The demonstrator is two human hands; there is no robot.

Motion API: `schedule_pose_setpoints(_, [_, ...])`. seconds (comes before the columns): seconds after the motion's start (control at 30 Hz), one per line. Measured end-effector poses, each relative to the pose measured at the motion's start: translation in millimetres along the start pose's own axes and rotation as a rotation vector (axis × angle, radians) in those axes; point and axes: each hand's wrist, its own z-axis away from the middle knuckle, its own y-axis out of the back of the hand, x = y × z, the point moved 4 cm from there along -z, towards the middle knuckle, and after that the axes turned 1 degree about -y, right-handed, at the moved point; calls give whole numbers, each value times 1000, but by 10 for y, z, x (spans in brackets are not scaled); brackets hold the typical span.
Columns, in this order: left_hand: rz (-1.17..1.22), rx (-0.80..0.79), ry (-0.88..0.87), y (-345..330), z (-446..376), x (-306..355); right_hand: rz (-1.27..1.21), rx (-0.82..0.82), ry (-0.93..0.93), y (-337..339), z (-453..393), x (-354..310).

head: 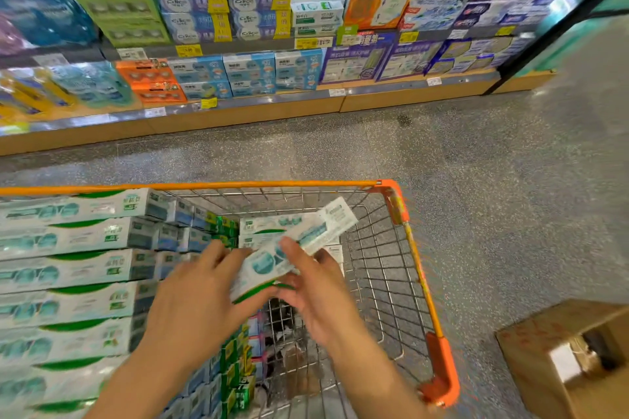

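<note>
Supermarket aisle, above wire cart (204, 185): left grip (200, 296) and right grip (320, 292) clamped on motion-blurred toothpaste box (306, 235), print unreadable, fingertips partly hidden beneath.

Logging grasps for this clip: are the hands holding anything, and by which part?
A white-and-teal toothpaste box, held by its near end between the left hand and right hand; its far end sticks out free.
</note>
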Motion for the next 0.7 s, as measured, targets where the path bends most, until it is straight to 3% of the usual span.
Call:
schedule_pose_setpoints(0.1, [-38, 13, -135, -156, -49, 124, -104, 116, 34, 201, 120, 37])
schedule_pose_setpoints(0.27, [-95, 34, -234, -352, -141, 229, -127, 170, 81, 460, 88, 10])
schedule_pose_setpoints(0.53, [-46, 39, -82, -221, -279, -163, -189, 505, -105, 1299, -650, 509])
schedule_pose_setpoints(0.7, [12, 51, -22, -192, -317, -362, -221, 581, -256, 1419, -1004, 956])
